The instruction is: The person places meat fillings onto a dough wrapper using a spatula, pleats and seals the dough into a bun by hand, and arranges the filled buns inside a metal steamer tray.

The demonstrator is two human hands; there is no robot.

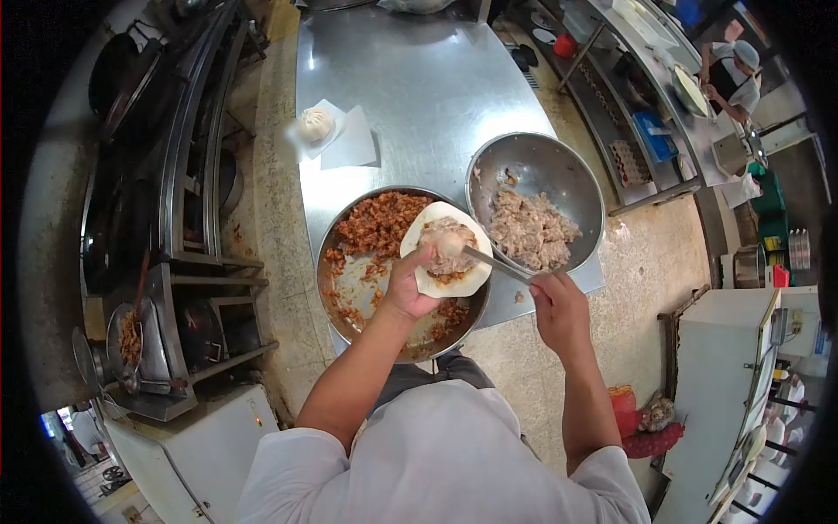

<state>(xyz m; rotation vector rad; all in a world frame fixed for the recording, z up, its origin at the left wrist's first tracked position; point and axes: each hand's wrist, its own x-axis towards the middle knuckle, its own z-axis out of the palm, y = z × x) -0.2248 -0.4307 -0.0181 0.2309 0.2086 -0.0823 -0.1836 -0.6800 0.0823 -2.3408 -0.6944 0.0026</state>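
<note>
My left hand (414, 286) supports a round white dough wrapper (477, 279) from below, with the thumb over its left edge. On the wrapper lies a mound of pale minced meat filling (434, 234), with some reddish-brown filling showing around it. My right hand (559, 313) is closed around the handle of a metal spoon (497, 263). The spoon's end rests on the mound and is partly smeared with meat. Beneath the wrapper stands a wide metal bowl of reddish-brown diced filling (382, 220). Right beside it, a second metal bowl (572, 179) holds pale minced meat (532, 229).
A pleated bun (315, 125) sits on white paper squares (348, 144) at the left of the steel table (410, 79). A stove with pans lines the left side. Shelving (602, 105) stands right, where a person (733, 79) works behind a counter.
</note>
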